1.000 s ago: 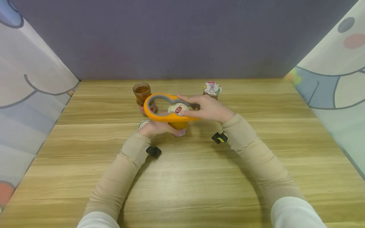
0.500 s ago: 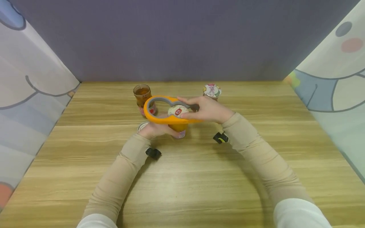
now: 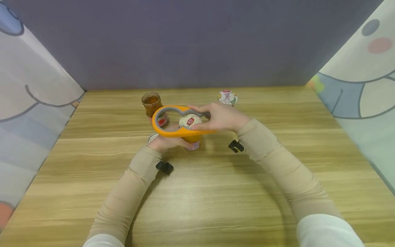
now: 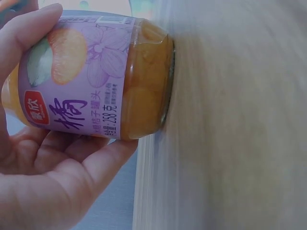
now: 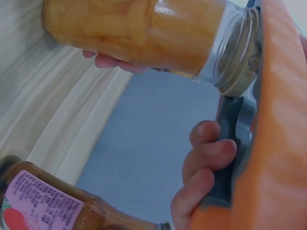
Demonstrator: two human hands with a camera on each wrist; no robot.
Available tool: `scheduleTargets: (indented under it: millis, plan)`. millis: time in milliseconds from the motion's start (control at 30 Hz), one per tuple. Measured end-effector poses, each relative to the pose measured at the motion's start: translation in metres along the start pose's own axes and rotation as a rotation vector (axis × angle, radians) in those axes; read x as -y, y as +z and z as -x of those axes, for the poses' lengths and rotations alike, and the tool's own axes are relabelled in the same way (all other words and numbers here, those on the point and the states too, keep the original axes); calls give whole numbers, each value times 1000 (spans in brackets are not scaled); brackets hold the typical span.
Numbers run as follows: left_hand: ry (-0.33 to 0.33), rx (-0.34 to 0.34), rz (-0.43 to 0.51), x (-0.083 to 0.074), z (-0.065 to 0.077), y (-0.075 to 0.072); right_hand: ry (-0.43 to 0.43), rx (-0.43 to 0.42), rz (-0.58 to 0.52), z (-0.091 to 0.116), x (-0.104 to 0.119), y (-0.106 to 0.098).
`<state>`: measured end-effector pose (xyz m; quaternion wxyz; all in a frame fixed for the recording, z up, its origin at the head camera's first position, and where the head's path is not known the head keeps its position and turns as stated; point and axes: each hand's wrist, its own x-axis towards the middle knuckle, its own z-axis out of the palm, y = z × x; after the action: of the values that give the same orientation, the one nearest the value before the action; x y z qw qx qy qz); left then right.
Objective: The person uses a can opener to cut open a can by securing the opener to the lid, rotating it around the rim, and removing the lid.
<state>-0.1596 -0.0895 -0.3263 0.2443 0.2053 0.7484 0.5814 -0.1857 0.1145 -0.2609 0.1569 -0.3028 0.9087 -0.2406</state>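
Note:
In the middle of the table stands a jar of orange segments [image 4: 81, 76] with a purple label and a pale printed lid [image 3: 189, 120]. My left hand [image 3: 169, 142] grips the jar's body, its thumb on the label side and its fingers behind. Around the lid sits an orange and grey jar opener [image 3: 158, 125], its wide loop pointing left. My right hand [image 3: 223, 117] holds the opener at its right end, with fingertips curled on the grey inner part [image 5: 229, 124]. The jar's base is at the tabletop in the left wrist view.
An uncovered jar [image 3: 151, 104] of amber liquid stands behind and left of the opener. A loose lid [image 3: 152, 138] lies by my left hand, partly hidden. Another jar [image 3: 227, 97] with a printed lid is at the back right. A dark wall [image 3: 197, 44] bounds the wooden table [image 3: 197, 199].
The head view has shifted slightly, so everything sits a little differently in it. Both hands keep the same hold on the jar and the jar opener.

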Motion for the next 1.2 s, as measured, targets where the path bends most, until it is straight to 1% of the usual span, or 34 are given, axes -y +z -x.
scheduleTargets:
  millis: [133, 267, 367, 533, 700, 800, 867, 967, 1033, 1100, 1200]
  plan:
    - [23, -11, 1, 9, -4, -2, -1, 24, 12, -3, 3, -3]
    - [54, -15, 1, 19, -10, -5, -4, 25, 77, -3, 6, -5]
    - [58, -22, -6, 22, -11, -6, -5, 22, 127, -3, 8, -6]
    - [62, -26, -23, 20, -12, -7, 19, 28, 219, -3, 12, -7]
    - [62, -7, -42, 7, -5, -3, 19, 39, 240, -2, 16, -6]
    - [39, 1, -37, 0, -1, -1, 20, 59, 261, -1, 17, -6]
    - [42, 1, -31, 5, -5, -2, 25, 69, 245, 0, 14, -6]
    - [52, -9, -34, 16, -11, -4, 49, 43, 196, 3, 9, -4]
    - [73, -27, -47, 24, -16, -4, 48, -4, 184, 6, 4, -2]
    - [85, -22, -55, 24, -17, -4, 47, -39, 216, 10, 2, -1]
    - [87, -14, -29, 15, -14, -1, 33, -66, 292, 14, 0, -1]
